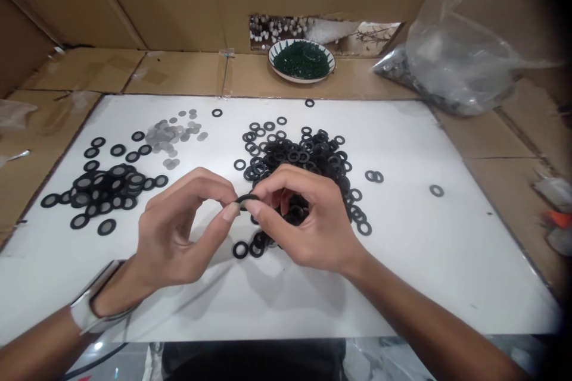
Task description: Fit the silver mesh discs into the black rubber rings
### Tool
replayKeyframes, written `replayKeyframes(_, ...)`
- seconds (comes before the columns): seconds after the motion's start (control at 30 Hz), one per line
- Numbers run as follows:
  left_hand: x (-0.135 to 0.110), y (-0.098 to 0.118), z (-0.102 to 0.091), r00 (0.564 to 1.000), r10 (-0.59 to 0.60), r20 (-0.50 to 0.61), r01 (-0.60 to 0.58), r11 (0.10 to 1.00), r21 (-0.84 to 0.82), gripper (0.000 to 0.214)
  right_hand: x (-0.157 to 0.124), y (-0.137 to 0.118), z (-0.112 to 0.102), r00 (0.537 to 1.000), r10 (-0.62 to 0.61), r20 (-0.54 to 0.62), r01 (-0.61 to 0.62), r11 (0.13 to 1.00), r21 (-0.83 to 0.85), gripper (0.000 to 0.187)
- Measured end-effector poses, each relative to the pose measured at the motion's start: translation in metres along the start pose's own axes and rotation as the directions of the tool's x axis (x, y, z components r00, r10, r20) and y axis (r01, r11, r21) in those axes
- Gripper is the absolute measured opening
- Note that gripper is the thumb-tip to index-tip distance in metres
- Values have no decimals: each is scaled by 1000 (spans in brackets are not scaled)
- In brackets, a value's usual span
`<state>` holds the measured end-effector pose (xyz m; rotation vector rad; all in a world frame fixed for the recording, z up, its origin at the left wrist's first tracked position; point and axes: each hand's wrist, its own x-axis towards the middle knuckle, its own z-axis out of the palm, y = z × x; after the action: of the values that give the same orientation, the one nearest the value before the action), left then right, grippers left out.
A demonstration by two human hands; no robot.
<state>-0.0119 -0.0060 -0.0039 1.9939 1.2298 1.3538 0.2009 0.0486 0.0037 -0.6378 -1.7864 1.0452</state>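
Over the smooth white tabletop (415, 262): bare left hand (179, 229) and bare right hand (308, 214) nearly meet, each with thumb and forefinger pinched together on one flat matte black ring (247, 197); the other fingers curl inward.
Pinched ring: raised above the surface at the near left side of the heap, seen almost edge-on; whether its centre is filled, I cannot tell.
Left wrist: a pale watch-like band (84, 312) with a smooth finish.
Open-ring heap: dull black rings with round holes (322, 149), rubbery-looking, piled thickly beyond and beneath the right hand and scattered singly at the edges.
Disc pile: thin round grey discs (167, 134), overlapping loosely beyond the left hand.
Filled-ring pile: black rings with grey round centres (118, 181), heaped at the left of the tabletop.
Plate: shallow round white dish with dark stripes around its rim (277, 70), on the far cardboard ledge, holding dark green granular material (301, 59).
Bag: crinkled clear plastic bag (456, 47) at the far right, with dark, indistinct contents low down.
Surround: brown cardboard panels (179, 0), one cut with a rectangular opening showing small white balls (277, 27).
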Motion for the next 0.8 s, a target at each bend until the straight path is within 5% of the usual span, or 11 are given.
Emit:
replayKeyframes(0.4,4,1,1,1000,-29,-4,29,999,-19,12,0,3,0,1000,-31,0,31,999,-23,8)
replayKeyframes(0.8,4,6,1,980,-198,34,201,963,-179,12,4,2,-6,969,227,97,-241,955,171,20)
